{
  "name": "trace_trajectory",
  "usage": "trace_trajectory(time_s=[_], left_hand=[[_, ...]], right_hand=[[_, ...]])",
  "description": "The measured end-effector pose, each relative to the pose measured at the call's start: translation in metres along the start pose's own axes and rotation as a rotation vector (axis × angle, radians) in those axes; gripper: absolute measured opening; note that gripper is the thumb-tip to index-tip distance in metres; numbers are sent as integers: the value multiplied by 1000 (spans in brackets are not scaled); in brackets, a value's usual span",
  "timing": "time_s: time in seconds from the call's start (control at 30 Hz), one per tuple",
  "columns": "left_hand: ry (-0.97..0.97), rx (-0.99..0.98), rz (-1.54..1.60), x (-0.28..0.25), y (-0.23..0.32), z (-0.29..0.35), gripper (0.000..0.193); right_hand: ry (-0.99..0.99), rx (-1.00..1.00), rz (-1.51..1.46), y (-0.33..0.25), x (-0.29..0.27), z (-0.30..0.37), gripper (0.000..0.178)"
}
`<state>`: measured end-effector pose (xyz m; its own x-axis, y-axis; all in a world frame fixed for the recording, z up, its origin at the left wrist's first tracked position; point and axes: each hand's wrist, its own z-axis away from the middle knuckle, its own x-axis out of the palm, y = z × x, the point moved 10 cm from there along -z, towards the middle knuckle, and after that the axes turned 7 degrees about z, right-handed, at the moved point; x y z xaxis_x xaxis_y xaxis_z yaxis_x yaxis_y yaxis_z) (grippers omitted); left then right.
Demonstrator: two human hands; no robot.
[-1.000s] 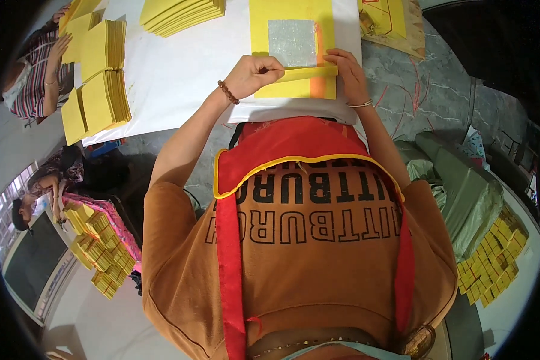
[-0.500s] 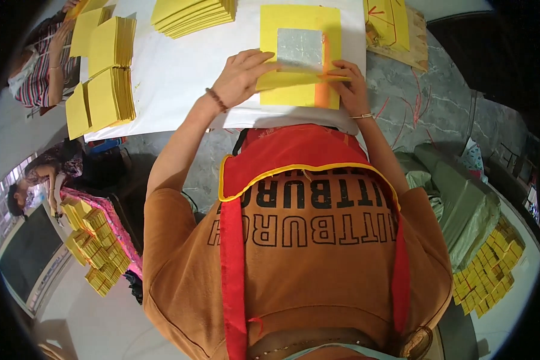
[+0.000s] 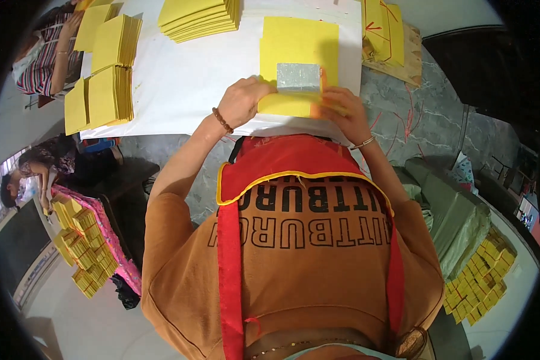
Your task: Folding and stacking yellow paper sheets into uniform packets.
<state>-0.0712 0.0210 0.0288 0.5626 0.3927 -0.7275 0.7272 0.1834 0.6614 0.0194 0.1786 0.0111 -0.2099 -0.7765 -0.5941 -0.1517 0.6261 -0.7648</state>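
Note:
A yellow paper sheet (image 3: 299,37) with a silver foil rectangle (image 3: 298,75) lies in front of me on the white-covered table. Its near part is folded over into a rounded flap that covers the lower foil. At the flap's left end, my left hand (image 3: 246,99) is closed, with curled fingers gripping the paper. My right hand (image 3: 346,111) holds the flap's right end; its fingertips are smeared by motion. A bit of orange shows on the paper beside those fingers.
Stacks of folded yellow paper (image 3: 111,96) line the table's left side, and another stack (image 3: 201,18) stands at the far edge. Tied yellow bundles (image 3: 384,30) rest on a board at the right. Another person's arm (image 3: 63,57) is at far left. Red strings (image 3: 409,117) lie on the floor.
The near fold has moved closer to me and become a rounded roll, with both hands moving nearer. Less of the foil and the orange strip shows now.

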Motion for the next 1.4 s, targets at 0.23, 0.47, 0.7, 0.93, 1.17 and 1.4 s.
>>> trace_trajectory(time_s=[0.23,0.47,0.7,0.93,1.17,1.4], left_hand=[[14,-480,54,3,-50,-15,23],[178,-670,540,27,-105,-14,26],[237,-745,695,33,-116,-15,23],[290,-768,787,16,-98,-16,28],[234,19,-326,0,15,-56,35],[105,-23,-439,37,-13,-53,42]], right_hand=[[79,403,-251,51,9,-14,29],[223,565,-235,66,1,-20,49],[190,631,-60,73,1,-23,50],[205,665,-91,87,6,-20,49],[217,663,-126,87,8,-19,49],[146,697,-120,75,7,-23,50]])
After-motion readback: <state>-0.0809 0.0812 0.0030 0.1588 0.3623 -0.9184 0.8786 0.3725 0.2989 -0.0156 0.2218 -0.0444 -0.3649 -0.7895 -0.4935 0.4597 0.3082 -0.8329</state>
